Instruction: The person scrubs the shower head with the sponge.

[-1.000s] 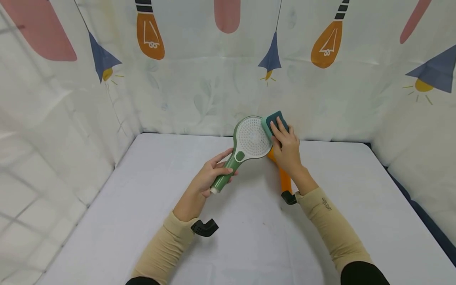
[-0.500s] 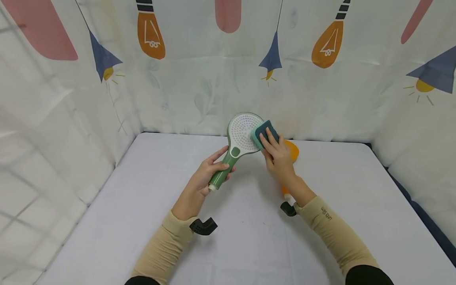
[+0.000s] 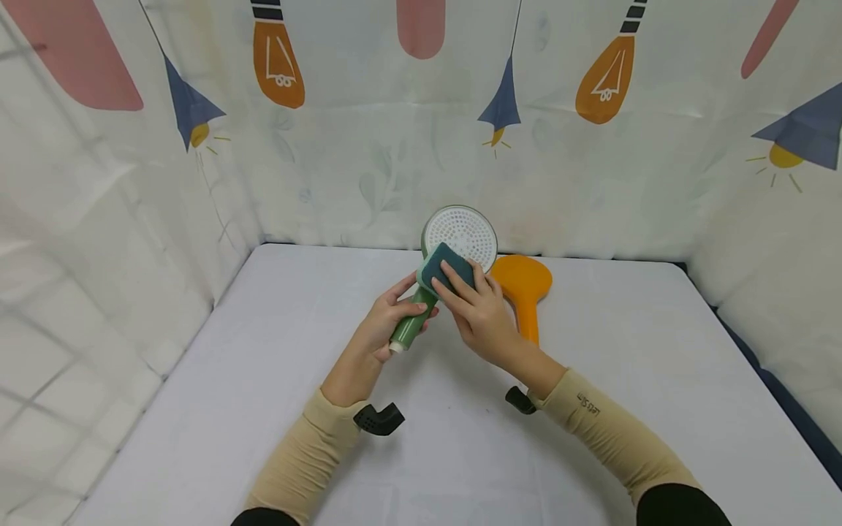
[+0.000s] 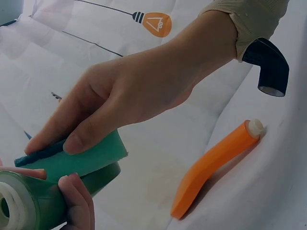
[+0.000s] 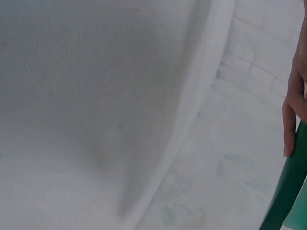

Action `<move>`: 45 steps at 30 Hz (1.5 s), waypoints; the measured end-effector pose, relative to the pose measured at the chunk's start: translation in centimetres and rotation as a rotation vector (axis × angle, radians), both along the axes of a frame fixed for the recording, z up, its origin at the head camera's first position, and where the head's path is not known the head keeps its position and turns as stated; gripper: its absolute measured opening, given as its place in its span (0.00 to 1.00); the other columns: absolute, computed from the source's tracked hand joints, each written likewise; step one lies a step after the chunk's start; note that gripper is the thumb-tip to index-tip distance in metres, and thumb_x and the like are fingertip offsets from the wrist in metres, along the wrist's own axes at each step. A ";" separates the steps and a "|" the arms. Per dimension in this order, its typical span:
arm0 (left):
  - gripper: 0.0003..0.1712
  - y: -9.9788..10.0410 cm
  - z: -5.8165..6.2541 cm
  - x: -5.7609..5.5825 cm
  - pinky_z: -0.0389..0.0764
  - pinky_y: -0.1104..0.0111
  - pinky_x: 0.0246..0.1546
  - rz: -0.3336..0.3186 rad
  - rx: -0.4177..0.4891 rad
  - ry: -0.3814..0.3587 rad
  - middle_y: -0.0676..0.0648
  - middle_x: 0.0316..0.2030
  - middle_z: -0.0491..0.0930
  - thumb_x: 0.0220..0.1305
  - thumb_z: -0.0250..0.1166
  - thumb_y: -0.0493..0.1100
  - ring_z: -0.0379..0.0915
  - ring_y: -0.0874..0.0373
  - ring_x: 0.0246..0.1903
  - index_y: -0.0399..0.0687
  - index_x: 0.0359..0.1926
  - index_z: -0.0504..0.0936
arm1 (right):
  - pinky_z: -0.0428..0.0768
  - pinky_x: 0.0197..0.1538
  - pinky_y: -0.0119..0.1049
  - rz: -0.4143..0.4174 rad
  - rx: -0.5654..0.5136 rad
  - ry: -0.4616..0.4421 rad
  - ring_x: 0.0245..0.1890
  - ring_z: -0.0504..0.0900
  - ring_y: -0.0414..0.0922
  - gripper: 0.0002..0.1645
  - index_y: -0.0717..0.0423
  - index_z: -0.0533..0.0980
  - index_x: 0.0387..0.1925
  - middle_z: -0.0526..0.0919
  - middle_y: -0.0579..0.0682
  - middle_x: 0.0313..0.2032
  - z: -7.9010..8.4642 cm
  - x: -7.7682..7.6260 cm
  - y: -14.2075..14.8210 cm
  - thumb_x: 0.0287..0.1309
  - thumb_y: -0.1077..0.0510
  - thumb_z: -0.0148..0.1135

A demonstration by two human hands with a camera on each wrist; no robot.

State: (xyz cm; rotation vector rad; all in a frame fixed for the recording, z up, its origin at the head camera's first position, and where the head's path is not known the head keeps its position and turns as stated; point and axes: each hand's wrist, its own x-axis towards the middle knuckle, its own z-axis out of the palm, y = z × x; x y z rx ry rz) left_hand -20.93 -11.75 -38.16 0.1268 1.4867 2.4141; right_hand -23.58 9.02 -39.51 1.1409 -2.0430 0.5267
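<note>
In the head view my left hand [image 3: 381, 325] grips the green handle of a hand shower head [image 3: 467, 232], whose round white nozzle face points up toward the camera. My right hand [image 3: 483, 318] holds a two-tone teal sponge [image 3: 446, 267] over the neck of the shower head, covering its button. Seen from the left wrist, the sponge [image 4: 98, 155] lies along the green body, thumb on its near side and fingers over its dark layer. Fingers of the left hand and the green handle [image 5: 291, 177] appear at the right wrist view's edge.
An orange hand shower head [image 3: 522, 279] with a white threaded end lies on the white-covered table [image 3: 454, 453], just right of the hands and partly behind the right wrist. A printed fabric curtain [image 3: 329, 168] closes off the back and sides.
The right hand has carried the sponge down and left, from the nozzle face's right edge to the neck. The left hand keeps its grip, shifting slightly; more of the orange shower head shows.
</note>
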 end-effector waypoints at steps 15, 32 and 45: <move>0.41 -0.2 0.1 0.1 0.82 0.74 0.31 -0.022 -0.030 0.048 0.38 0.54 0.75 0.70 0.54 0.25 0.83 0.60 0.36 0.46 0.81 0.56 | 0.69 0.53 0.68 -0.029 -0.071 0.028 0.63 0.66 0.80 0.30 0.60 0.79 0.62 0.76 0.63 0.65 0.6 -3.4 2.2 0.58 0.74 0.68; 0.41 0.8 -0.3 0.4 0.82 0.73 0.33 -0.076 -0.113 0.047 0.40 0.50 0.79 0.68 0.57 0.25 0.83 0.58 0.37 0.46 0.79 0.60 | 0.63 0.58 0.74 -0.190 -0.279 -0.135 0.66 0.63 0.76 0.25 0.65 0.77 0.64 0.72 0.65 0.67 1.7 -5.1 3.7 0.65 0.73 0.60; 0.40 1.2 -0.6 0.6 0.82 0.73 0.33 -0.074 -0.194 0.068 0.33 0.59 0.77 0.68 0.59 0.26 0.84 0.58 0.38 0.46 0.79 0.62 | 0.63 0.58 0.74 -0.133 -0.069 -0.012 0.65 0.62 0.80 0.30 0.60 0.78 0.64 0.73 0.62 0.68 2.6 -4.0 2.2 0.60 0.76 0.65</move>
